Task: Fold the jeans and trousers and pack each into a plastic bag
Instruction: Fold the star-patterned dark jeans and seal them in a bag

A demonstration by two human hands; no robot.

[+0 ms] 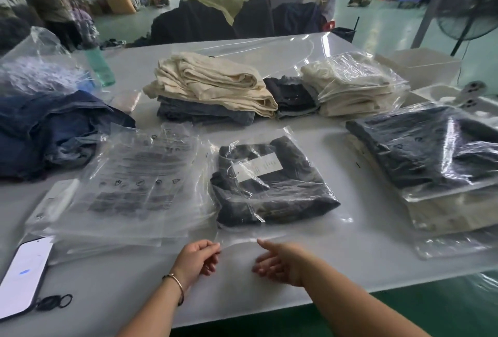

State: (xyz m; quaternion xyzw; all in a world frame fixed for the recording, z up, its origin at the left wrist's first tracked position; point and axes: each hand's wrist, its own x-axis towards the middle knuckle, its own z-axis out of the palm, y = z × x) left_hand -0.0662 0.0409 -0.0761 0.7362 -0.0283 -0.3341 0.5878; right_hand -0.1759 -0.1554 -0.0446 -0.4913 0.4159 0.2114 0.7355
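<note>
- Folded dark jeans [272,183] lie inside a clear plastic bag [318,218] at the middle of the table [377,264], the bag's open flap trailing toward six o'clock, where both hands work.
- The left hand [198,257] pinches the flap's near corner between thumb and curled fingers; the right hand [280,262] lies loose on the flap, fingers relaxed, forefinger stretched along the edge, gripping nothing.
- Judged step: closing the bag. Best done by pressing air out toward the mouth first, keeping the flap taut between the hands, then folding it over squarely so the film does not wrinkle or drag the jeans askew.
- At nine o'clock lies a stack of empty printed bags [134,183].
- At three o'clock, a pile of packed bags [436,158] holds dark cloth on top, pale beneath.
- At one o'clock another bagged pile [353,86] holds cream trousers.
- At twelve o'clock, unbagged folded trousers [215,86], cream over blue, wait.
</note>
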